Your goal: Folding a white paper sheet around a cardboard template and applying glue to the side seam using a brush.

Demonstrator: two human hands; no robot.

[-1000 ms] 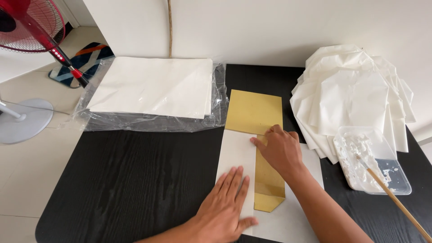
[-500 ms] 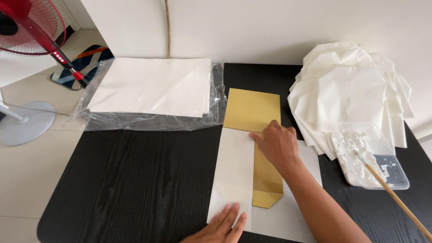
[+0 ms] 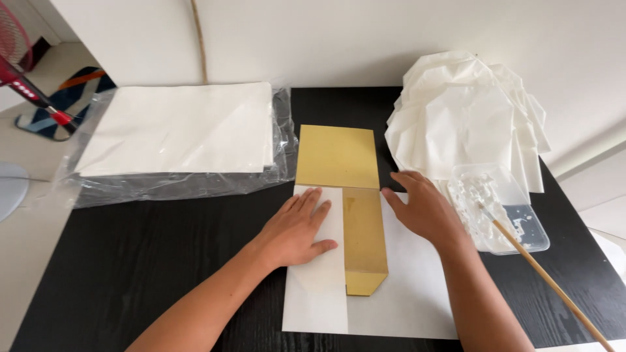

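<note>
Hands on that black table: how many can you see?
2. The left hand lies flat on the folded white paper sheet; the right hand rests flat on the sheet's unfolded right side, across the gold rectangular card.

Place: a room in a home, used as a craft corner.
Work surface: black wood-grain table (image 3: 130,274) pushed against a plain white wall (image 3: 365,39).
Left of the table: pale tiled floor with a red standing fan (image 3: 26,78) and a patterned mat (image 3: 78,91).
On the table: paper stack in a clear plastic wrap (image 3: 176,130), folded white papers (image 3: 463,117), small glue tray (image 3: 502,208) with a wooden stick (image 3: 554,287).
</note>
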